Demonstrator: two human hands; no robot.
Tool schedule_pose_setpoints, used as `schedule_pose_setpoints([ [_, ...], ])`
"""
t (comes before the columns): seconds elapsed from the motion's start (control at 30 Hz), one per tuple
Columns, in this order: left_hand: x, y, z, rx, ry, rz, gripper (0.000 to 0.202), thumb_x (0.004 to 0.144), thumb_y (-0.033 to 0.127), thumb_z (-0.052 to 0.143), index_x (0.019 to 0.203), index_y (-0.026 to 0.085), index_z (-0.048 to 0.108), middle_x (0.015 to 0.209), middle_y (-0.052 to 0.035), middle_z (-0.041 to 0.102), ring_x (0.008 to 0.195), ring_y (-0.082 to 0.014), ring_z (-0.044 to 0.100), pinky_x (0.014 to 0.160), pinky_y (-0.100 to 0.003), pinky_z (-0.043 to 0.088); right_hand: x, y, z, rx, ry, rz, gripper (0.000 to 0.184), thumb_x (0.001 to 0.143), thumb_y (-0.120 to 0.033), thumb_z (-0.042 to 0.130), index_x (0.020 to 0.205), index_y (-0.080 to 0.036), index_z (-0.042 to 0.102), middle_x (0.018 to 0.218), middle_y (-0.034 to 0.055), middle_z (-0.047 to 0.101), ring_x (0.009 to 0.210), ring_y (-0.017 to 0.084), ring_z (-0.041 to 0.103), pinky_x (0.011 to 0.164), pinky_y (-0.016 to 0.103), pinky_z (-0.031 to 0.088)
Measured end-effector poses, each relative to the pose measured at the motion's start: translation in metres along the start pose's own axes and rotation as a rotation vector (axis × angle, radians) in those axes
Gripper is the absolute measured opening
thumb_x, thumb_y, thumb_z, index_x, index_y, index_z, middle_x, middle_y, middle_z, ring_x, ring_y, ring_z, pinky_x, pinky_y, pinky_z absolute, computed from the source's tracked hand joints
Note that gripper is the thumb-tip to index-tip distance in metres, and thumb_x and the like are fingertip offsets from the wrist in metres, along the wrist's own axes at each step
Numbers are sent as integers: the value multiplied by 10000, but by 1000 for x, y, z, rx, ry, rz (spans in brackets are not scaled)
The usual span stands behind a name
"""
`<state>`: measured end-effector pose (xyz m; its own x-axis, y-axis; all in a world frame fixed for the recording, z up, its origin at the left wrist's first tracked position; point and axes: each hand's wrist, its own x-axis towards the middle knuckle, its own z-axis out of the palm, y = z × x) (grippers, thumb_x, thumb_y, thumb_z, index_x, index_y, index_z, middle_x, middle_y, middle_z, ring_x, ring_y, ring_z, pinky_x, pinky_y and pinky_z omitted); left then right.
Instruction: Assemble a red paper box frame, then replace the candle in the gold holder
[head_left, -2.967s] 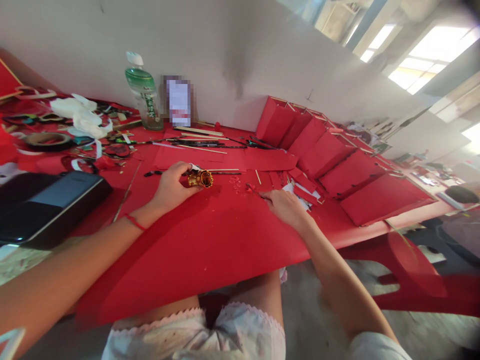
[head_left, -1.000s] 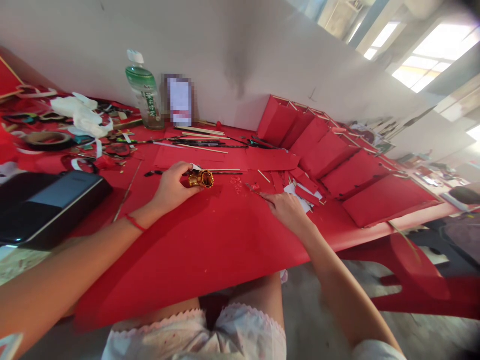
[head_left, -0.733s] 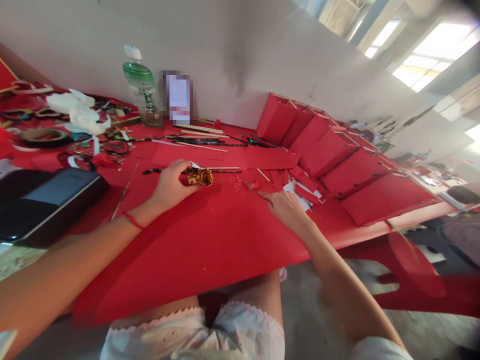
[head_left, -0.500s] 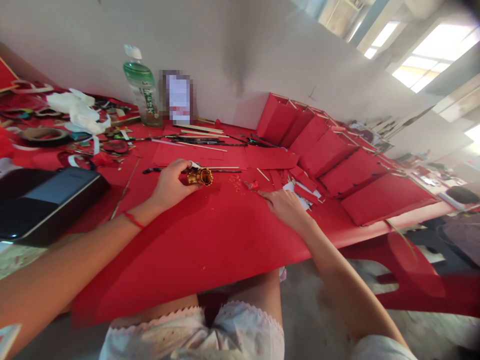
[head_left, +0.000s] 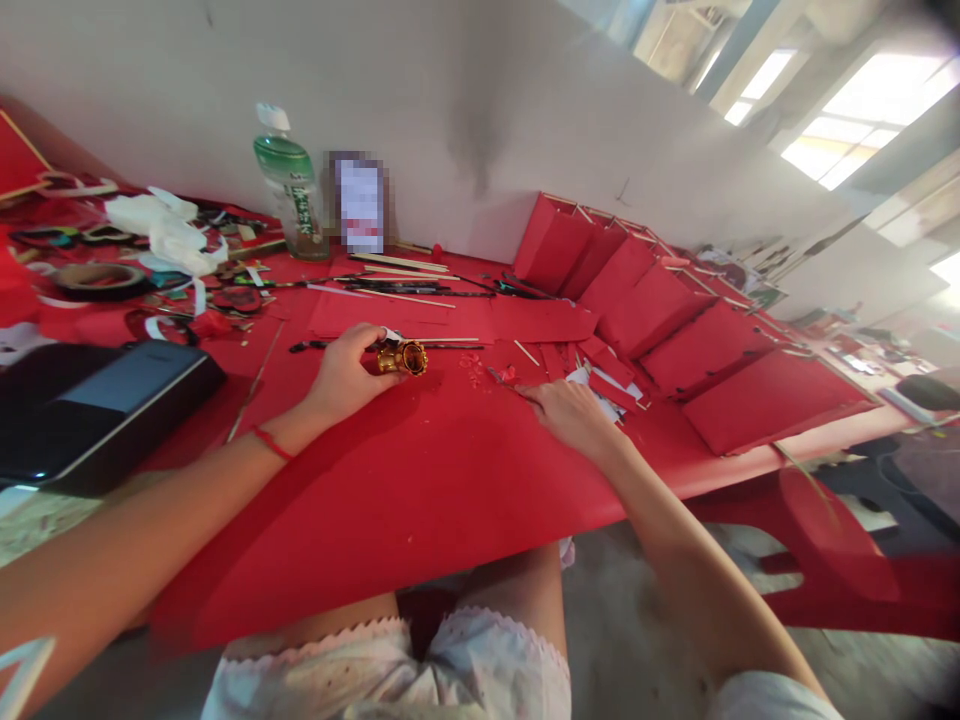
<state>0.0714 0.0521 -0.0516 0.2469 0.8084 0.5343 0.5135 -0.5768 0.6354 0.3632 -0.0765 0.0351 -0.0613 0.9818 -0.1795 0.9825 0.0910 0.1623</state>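
Gold ornament point(head_left: 402, 358) | left hand point(head_left: 346, 375) holds it, end hidden | right hand point(head_left: 571, 415): grip unclear

We see a gold ornament point(head_left: 401, 358) with a glossy metallic finish around a shiny amber dome, though we cannot tell if it is real metal. The red paper sheet point(head_left: 375, 480) beneath it looks smooth and matt, and so do the red card boxes point(head_left: 765, 400). The thin wooden sticks point(head_left: 397, 297) look pale and unpainted. We find the plastic bottle point(head_left: 289, 190) clear and glossy, and the dark tablet point(head_left: 112, 410) has a sleek, reflective face. The white tissue point(head_left: 161, 240) looks soft and crumpled, while the red plastic stool point(head_left: 825, 530) has a smooth sheen. The white cloth shorts point(head_left: 390, 670) look soft, and the plastered wall point(head_left: 450, 100) looks matt.
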Motion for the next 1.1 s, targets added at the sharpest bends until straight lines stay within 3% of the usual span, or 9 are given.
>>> schedule_pose_setpoints([
  [0.27,0,-3,1,-1,-4,-24,422,635,494,793,914,229,619,994,-73,715,933,-261,671,862,-371,549,0,-5,2,-16,-3,-3,469,1027,-194,382,1424,-272,619,1108,130,772,1014,282,729,819,338,490],
  [0.43,0,-3,0,-26,6,-20,456,631,561,784,901,229,628,991,-90,724,938,-283,681,873,-407,555,-3,-4,18,43,28,80,453,1035,-239,384,1411,-277,633,1049,131,780,971,276,738,790,325,496],
  [0.53,0,-4,1,-53,23,-20,459,636,573,777,907,232,631,996,-96,730,949,-286,683,886,-414,554,-4,0,35,284,158,107,424,1000,-242,462,1367,-282,670,1012,98,785,921,243,729,776,301,486],
  [0.6,0,-5,1,-59,27,-23,470,630,575,779,912,230,631,1013,-106,732,966,-297,683,904,-433,550,-1,2,46,556,262,116,423,984,-259,476,1352,-237,682,841,68,761,775,203,699,710,274,470],
  [0.7,-1,-6,1,-60,39,-28,467,623,568,787,908,230,636,1015,-106,734,960,-296,689,893,-431,556,7,2,56,988,297,133,485,962,-311,456,1344,-108,675,549,-11,575,525,146,552,574,240,417],
  [0.77,-1,-6,1,-62,48,-27,461,626,564,790,905,230,640,990,-95,735,935,-283,694,869,-412,565,8,2,57,1080,308,158,513,942,-327,457,1324,-67,681,504,-33,506,477,136,490,532,234,389],
  [0.9,-1,-4,0,-70,40,-8,447,637,547,781,903,216,641,981,-100,733,916,-281,695,862,-413,563,-5,3,49,640,434,209,437,943,-302,486,1290,-194,729,723,46,700,633,165,603,615,248,422],
  [1.0,-1,-3,0,-62,24,-4,443,639,527,782,912,209,637,994,-110,730,931,-292,692,872,-424,556,-17,0,45,253,333,222,448,971,-256,462,1361,-292,679,920,78,763,752,189,675,663,257,443],
  [1.1,-1,-3,1,-57,19,-8,432,639,508,790,916,215,635,997,-98,730,946,-288,692,869,-407,556,-21,-3,45,75,230,245,465,1005,-265,430,1428,-317,616,989,85,765,785,200,703,650,264,449],
])
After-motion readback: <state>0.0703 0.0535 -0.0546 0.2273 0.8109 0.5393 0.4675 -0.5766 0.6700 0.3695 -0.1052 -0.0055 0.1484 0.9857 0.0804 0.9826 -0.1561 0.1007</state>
